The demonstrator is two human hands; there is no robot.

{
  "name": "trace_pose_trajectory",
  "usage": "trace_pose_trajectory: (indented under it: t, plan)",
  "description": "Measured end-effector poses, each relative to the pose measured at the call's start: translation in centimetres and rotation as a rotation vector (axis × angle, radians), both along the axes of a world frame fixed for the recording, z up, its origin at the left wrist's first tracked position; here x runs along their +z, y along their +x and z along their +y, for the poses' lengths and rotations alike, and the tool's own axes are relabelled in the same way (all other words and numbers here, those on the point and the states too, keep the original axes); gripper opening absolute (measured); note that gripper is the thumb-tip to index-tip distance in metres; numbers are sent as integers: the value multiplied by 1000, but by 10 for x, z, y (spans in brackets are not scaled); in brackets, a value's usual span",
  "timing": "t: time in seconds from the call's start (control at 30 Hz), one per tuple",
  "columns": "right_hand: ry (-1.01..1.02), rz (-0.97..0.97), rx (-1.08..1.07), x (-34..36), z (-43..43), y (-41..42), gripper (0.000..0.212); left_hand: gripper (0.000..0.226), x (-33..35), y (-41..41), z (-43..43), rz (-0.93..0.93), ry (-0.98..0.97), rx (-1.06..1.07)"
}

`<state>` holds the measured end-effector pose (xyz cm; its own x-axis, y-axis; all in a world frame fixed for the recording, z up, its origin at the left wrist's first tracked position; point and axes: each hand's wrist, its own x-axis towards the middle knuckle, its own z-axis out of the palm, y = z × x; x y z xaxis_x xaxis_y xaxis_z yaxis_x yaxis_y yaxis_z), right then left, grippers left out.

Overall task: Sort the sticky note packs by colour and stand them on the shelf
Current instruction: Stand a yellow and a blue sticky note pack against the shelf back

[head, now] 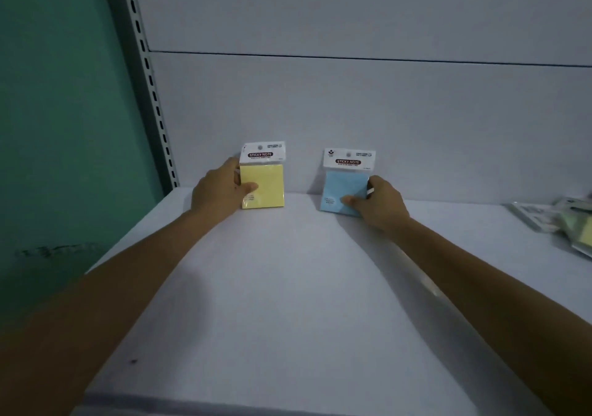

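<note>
Hands: I see both pinching packs upright vs back panel (pixel 352 101).
L hand (pixel 217 191): grips yellow pack (pixel 266 188).
R hand (pixel 378 204): grips blue pack (pixel 342 191).
Shelf (pixel 288 287): loose packs (pixel 563 220) well right of R grip.

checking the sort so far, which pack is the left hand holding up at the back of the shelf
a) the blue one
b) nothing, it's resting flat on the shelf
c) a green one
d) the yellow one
d: the left hand grips the yellow pack upright against the back panel, while the right hand holds the blue pack beside it.
</note>
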<state>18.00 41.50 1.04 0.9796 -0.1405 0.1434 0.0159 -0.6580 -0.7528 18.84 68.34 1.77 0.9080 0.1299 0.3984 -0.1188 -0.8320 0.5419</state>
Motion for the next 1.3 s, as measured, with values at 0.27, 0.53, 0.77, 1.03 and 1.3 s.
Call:
trace_pose_trajectory:
  t: [0.27, 0.53, 0.77, 1.03, 1.3]
  plan:
    - [-8, -51, -256, -9, 10, 10, 37, 38, -17, 32, 15, -6, -277, -38]
    - [68, -132, -206, -19, 2, 22, 23, 47, -24, 37, 15, 141, -288, -174]
    - [68, -135, -200, -22, 2, 24, 27, 48, -19, 38, 17, -78, -570, -253]
    - [87, -133, -204, -20, 2, 18, 36, 22, -22, 43, 22, -45, -679, -182]
    - [69, -169, -166, -16, 3, 11, 19, 24, -24, 45, 20, -12, -564, -123]
